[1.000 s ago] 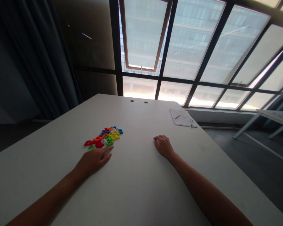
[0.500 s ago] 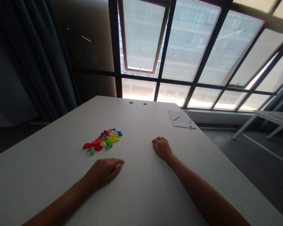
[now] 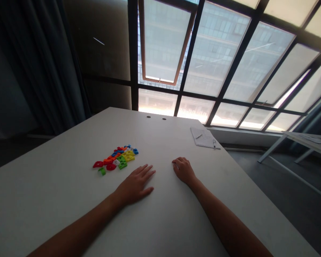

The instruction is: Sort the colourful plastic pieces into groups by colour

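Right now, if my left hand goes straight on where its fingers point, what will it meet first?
Probably the right hand, across the table; depth is unclear, so the left hand might just miss it.

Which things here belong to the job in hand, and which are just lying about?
Probably part of the job:
Colourful pieces, bunched near the spread left hand
White table, beneath that hand and the curled right hand

Probably just lying about:
Papers, beyond the right hand
Two pens, with the papers

The left grip [image 3: 133, 186] is palm down, fingers [image 3: 148, 175] spread and thumb [image 3: 147, 192] apart, left of the loosely curled right grip [image 3: 184, 170], both forearms [image 3: 88, 219] stretched forward.
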Motion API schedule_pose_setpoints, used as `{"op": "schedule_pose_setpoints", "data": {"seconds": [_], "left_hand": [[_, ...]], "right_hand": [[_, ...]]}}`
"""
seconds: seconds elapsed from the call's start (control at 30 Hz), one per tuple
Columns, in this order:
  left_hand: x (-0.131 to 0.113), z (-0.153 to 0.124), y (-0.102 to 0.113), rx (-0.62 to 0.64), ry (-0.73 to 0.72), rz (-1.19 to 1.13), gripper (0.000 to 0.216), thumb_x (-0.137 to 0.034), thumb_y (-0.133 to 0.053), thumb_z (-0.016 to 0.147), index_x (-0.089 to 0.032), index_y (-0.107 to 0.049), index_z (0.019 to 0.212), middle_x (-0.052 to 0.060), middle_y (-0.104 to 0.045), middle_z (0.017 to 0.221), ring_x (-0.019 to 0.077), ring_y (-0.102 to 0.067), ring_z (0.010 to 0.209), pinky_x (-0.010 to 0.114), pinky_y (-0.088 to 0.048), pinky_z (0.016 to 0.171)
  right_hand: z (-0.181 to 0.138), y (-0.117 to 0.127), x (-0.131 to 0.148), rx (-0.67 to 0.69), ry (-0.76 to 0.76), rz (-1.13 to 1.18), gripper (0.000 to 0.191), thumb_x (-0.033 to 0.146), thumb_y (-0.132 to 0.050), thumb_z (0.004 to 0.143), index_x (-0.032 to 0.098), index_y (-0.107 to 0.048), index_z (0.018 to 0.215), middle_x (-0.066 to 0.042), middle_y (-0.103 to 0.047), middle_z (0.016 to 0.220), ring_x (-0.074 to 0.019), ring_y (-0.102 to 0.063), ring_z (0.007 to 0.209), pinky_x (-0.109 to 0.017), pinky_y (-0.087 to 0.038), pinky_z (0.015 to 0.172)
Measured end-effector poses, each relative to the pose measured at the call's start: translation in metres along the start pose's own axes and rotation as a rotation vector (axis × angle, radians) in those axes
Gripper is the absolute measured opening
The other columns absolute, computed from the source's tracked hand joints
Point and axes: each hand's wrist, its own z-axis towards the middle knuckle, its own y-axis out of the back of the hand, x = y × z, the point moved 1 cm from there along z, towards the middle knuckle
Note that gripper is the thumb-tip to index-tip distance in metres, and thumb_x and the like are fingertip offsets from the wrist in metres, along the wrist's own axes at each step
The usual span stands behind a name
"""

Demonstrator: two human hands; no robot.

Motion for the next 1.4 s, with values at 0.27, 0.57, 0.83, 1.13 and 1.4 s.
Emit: {"op": "schedule_pose_setpoints", "data": {"seconds": [0.27, 0.57, 0.83, 1.13, 1.4], "left_hand": [[0.008, 0.000, -0.007, 0.089, 0.047, -0.010, 0.068, -0.061, -0.050, 0.099, -0.025, -0.045, 0.157, 0.010, -0.041, 0.163, 0.0317, -0.040, 0.149, 0.051, -0.033, 0.124], [0.008, -0.001, -0.006, 0.088, 0.053, -0.043, 0.068, -0.057, -0.055, 0.098, -0.026, -0.043, 0.158, 0.010, -0.042, 0.162, 0.0309, -0.041, 0.149, 0.051, -0.033, 0.124], [0.005, 0.002, 0.003, 0.119, 0.048, -0.032, 0.066, -0.053, -0.057, 0.097, -0.025, -0.045, 0.157, 0.011, -0.044, 0.161, 0.0328, -0.042, 0.148, 0.054, -0.034, 0.122], [0.001, 0.000, 0.001, 0.082, 0.028, 0.025, 0.069, -0.055, -0.048, 0.101, -0.022, -0.038, 0.160, 0.012, -0.036, 0.165, 0.0335, -0.032, 0.153, 0.055, -0.027, 0.125], [0.003, -0.001, 0.000, 0.190, 0.047, 0.061, 0.075, -0.062, -0.040, 0.102, -0.022, -0.027, 0.164, 0.013, -0.026, 0.168, 0.0315, -0.026, 0.156, 0.053, -0.021, 0.127]], "right_hand": [[-0.030, -0.001, 0.018, 0.060, 0.001, 0.000, 0.038, 0.022, -0.047, 0.101, 0.017, -0.064, 0.134, -0.012, -0.062, 0.143, -0.0249, -0.052, 0.135, -0.039, -0.035, 0.118], [-0.070, 0.013, 0.034, 0.246, 0.013, 0.025, 0.056, 0.043, -0.042, 0.105, 0.015, -0.050, 0.152, -0.013, -0.041, 0.162, -0.0312, -0.029, 0.154, -0.051, -0.021, 0.127], [-0.067, 0.038, 0.045, 0.166, 0.179, 0.051, 0.088, 0.070, -0.046, 0.097, 0.015, -0.029, 0.164, -0.015, -0.016, 0.171, -0.0348, -0.005, 0.159, -0.058, -0.012, 0.128], [-0.072, 0.018, 0.036, 0.409, 0.158, 0.031, 0.103, 0.081, -0.038, 0.094, 0.008, -0.020, 0.165, -0.019, -0.011, 0.170, -0.0344, -0.006, 0.159, -0.054, -0.002, 0.128], [-0.072, 0.017, 0.035, 0.346, 0.178, 0.051, 0.096, 0.079, -0.041, 0.095, 0.015, -0.026, 0.165, -0.016, -0.016, 0.170, -0.0338, -0.010, 0.159, -0.055, -0.005, 0.128]]}}
